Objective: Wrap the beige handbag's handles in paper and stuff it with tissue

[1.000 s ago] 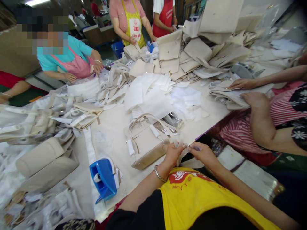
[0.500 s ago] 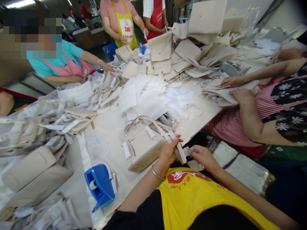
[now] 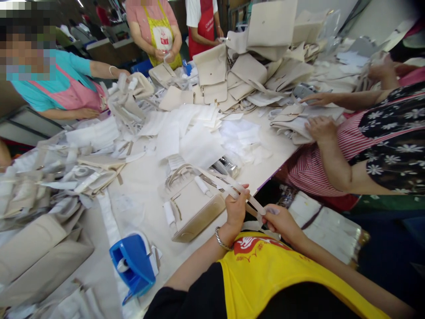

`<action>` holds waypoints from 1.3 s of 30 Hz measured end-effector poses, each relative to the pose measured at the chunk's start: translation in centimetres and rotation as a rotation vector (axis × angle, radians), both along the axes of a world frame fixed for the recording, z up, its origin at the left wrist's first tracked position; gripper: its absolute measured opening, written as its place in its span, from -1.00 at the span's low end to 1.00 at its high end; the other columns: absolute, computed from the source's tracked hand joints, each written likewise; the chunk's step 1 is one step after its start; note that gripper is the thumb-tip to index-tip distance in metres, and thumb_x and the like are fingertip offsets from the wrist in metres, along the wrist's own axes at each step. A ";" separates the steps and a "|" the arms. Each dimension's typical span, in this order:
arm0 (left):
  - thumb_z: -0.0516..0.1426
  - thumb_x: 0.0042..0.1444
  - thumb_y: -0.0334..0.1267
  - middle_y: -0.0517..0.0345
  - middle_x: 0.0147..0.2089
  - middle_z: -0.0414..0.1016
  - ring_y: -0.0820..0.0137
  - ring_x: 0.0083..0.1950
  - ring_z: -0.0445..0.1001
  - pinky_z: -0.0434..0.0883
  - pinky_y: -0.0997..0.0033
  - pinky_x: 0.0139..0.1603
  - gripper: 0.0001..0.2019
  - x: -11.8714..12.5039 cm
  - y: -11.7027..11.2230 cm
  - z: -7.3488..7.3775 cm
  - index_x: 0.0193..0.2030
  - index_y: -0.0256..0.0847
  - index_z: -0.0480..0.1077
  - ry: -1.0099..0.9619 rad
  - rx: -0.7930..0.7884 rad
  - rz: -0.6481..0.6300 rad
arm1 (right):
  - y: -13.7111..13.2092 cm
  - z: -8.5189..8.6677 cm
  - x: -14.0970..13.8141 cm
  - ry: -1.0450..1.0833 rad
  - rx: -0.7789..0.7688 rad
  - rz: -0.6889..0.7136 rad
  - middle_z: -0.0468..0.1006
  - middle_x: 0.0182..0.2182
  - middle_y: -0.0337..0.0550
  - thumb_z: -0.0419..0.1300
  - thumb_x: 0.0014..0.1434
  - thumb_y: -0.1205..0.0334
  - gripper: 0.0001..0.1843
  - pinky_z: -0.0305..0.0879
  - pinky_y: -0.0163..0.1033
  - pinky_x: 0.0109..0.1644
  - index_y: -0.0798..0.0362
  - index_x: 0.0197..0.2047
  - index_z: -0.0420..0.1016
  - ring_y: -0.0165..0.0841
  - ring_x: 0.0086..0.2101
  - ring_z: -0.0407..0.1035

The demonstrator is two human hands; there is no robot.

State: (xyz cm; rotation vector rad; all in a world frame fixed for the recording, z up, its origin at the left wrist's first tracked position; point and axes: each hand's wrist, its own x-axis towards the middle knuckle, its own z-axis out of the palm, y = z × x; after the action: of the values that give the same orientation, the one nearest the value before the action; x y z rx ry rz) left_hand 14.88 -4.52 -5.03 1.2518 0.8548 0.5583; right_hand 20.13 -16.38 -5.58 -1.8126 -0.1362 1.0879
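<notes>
A cream handbag (image 3: 199, 212) rests on the table in front of me, with white wrapping on its side and handle fittings. Its long strap (image 3: 254, 204) runs from the bag's top toward my body. Wrapped around that strap is my left hand (image 3: 235, 207), which wears a silver bracelet at the wrist. At the strap's end, my right hand (image 3: 278, 220) pinches with thumb and fingers; a whitish, see-through scrap shows at its fingertips. Left of the bag stands a blue tape dispenser (image 3: 133, 266).
White foam sheets (image 3: 192, 137) lie behind the bag. Cream bag parts (image 3: 36, 248) pile up on the left, and more bags (image 3: 212, 66) at the back. A co-worker in a striped apron (image 3: 318, 170) handles a bag at right; others stand across the table (image 3: 133, 208).
My right hand has moved from beside the strap onto its end. The strap is now straighter between my hands. The co-worker at far left has lifted a bag.
</notes>
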 end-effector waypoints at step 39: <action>0.01 -0.12 0.10 0.31 -0.75 0.12 0.61 -0.72 0.03 -0.01 0.52 -0.67 -0.57 -0.7 -1.2 -2.6 -0.57 -0.30 0.29 0.224 -0.280 -0.297 | 0.2 -1.7 2.1 -0.336 -0.006 0.061 0.33 -0.69 -0.31 0.04 -0.05 0.12 -0.81 0.05 -0.40 -0.72 0.08 -0.52 0.29 -0.52 -0.75 0.10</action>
State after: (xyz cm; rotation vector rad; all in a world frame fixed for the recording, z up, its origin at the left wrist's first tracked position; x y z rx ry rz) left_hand 14.17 -5.72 -7.63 1.1669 0.8789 0.0571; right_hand 22.27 -16.16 -7.25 -1.9966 -0.3908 0.8173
